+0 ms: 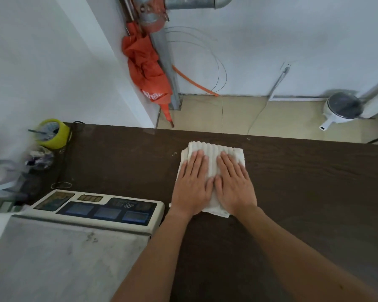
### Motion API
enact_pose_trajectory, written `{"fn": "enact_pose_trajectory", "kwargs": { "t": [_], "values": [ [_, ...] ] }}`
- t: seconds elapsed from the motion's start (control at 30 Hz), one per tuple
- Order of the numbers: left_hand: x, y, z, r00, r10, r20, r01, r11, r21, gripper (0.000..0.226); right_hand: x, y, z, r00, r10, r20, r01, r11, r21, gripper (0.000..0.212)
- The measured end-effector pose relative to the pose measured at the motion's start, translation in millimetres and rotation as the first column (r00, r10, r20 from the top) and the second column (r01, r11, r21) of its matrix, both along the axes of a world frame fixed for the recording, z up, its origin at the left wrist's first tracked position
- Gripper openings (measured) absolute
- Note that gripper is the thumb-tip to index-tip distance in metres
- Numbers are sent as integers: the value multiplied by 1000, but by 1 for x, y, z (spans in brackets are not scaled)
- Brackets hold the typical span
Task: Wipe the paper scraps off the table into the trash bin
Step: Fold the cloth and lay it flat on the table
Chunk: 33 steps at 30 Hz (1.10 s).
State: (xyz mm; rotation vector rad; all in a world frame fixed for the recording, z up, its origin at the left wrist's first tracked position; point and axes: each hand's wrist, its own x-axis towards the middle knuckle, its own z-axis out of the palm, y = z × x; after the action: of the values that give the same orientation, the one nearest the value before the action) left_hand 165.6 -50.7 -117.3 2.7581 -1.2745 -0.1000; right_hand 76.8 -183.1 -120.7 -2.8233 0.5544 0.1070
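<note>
Dark brown wood-grain laminate covers the table (303, 192), and a white ribbed cloth (212, 149), folded to a rough rectangle, is spread on it near the far edge. The cloth is pressed down by both hands side by side. The left hand (191, 186) is laid on its left half and the right hand (235, 186) on its right half, with the thumbs brought together over the middle. All fingers are held straight, flat and close together, pointing away from the person; nothing is gripped or pinched. The far edge of the cloth and its near right corner are left uncovered.

A few small pale specks, probably paper scraps (174, 154), can be made out on the table just left of the cloth. One more fleck is seen close to the far edge, to the cloth's right.

The near left of the table is taken up by a weighing scale (63, 258), its steel platform scuffed and its display panel (109, 210) turned towards the far side. A roll of yellow tape (52, 132) is stood at the far left corner, and a rubber band (61, 185) lies between it and the scale. Beyond the table, an orange umbrella (146, 68) is leaned in the wall corner beside a metal pipe (165, 62). A white pot (340, 107) with a handle is set on the tiled floor at the right.
</note>
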Motion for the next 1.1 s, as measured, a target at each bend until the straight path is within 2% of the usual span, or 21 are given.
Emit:
{"fn": "enact_pose_trajectory", "kwargs": {
  "t": [0.5, 0.63, 0.77, 0.93, 1.1],
  "values": [
    [3, -2, -3, 999, 0, -51, 3, 999, 51, 67, -1, 1, -5, 999, -28, 25, 27, 999, 25, 64],
    [3, 0, 1, 996, -6, -84, 13, 996, 84, 67, -2, 2, -1, 1000, -18, -12, 19, 1000, 17, 63],
    [4, 1, 10, 999, -18, -44, 26, 982, 187, 71, -4, -4, 5, 998, 17, -65, -16, 1000, 11, 66],
    [-10, 9, 17, 995, 83, -58, -66, 966, 250, 77, -22, -8, 16, 991, 12, -132, -9, 1000, 25, 70],
    [-20, 17, 36, 987, 125, -97, -83, 933, 351, 78, -29, -17, 31, 966, 107, -236, -107, 994, 11, 69]
  ]
}}
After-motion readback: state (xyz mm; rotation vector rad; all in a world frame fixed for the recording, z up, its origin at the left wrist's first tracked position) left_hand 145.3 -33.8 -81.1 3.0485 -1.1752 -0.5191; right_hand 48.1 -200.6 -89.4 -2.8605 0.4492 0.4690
